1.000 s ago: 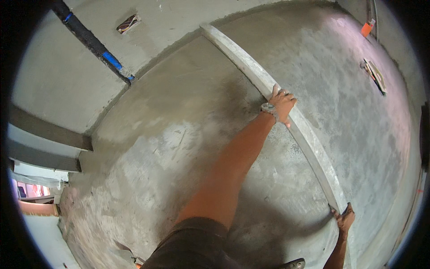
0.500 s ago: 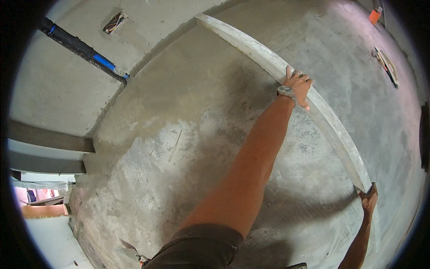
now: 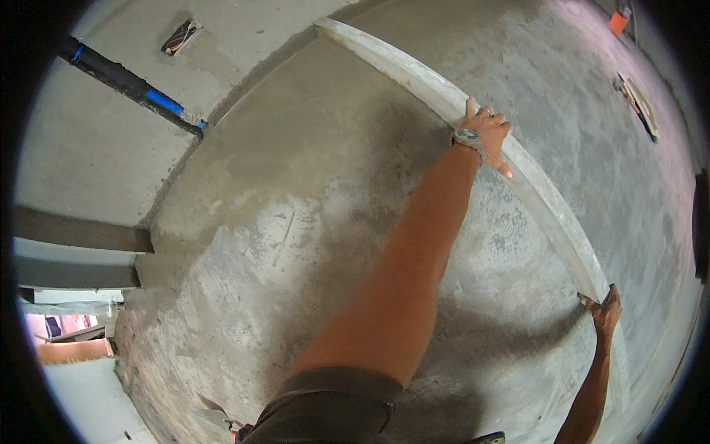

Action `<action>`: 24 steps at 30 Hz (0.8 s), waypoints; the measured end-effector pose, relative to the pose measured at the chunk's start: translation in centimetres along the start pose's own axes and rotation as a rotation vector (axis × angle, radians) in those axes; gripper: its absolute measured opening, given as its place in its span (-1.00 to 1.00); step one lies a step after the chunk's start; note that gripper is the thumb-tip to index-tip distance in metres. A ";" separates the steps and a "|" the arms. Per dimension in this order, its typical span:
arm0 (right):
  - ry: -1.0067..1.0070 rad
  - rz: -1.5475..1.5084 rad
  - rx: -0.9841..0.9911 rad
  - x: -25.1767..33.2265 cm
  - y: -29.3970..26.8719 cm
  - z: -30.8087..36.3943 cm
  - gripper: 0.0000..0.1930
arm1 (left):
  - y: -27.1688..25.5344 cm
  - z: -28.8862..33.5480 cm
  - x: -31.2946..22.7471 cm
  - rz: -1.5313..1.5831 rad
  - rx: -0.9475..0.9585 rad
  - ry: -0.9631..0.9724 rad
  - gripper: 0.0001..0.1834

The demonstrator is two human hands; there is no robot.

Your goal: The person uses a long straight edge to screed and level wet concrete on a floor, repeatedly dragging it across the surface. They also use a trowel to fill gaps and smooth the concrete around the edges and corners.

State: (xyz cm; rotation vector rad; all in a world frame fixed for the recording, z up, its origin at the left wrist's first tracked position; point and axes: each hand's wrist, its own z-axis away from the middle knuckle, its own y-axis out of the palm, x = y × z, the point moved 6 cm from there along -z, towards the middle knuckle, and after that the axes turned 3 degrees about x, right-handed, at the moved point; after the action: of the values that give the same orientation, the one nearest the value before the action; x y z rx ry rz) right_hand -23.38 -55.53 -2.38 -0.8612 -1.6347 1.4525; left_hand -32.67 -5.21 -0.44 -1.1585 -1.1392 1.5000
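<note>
Looking down from the head, through the left of two side-by-side fisheyes; framing upright, unmirrored. Facing over the concrete floor (image 3: pixel 333 244), reaching past its far left edge onto the wall (image 3: pixel 96 155). Viewing the left hand (image 3: pixel 489 137) from nearer, the right hand (image 3: pixel 605 314) from farther off. Bending straight edges toward the rim.

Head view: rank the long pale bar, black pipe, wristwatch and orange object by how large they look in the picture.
Largest to smallest:
1. Long pale bar
2. Black pipe
3. Wristwatch and orange object: too alike to rank.
</note>
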 end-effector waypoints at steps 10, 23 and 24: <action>-0.098 -0.054 -0.101 -0.4 -0.2 1.6 -0.02 | -0.2 2.4 -0.3 0.009 -0.068 0.004 0.12; -0.038 -0.016 0.086 2.5 -0.2 4.3 -0.10 | 0.8 6.9 0.6 0.026 -0.080 -0.040 0.12; -0.046 -0.037 0.085 2.9 -0.3 4.4 -0.09 | 0.8 7.1 0.7 0.027 -0.088 -0.048 0.12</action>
State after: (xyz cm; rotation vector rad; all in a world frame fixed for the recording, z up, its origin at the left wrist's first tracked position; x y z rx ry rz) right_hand -28.65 -55.12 -2.02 -0.7515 -1.6022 1.5153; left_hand -39.83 -5.64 -0.37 -1.2072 -1.2374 1.5183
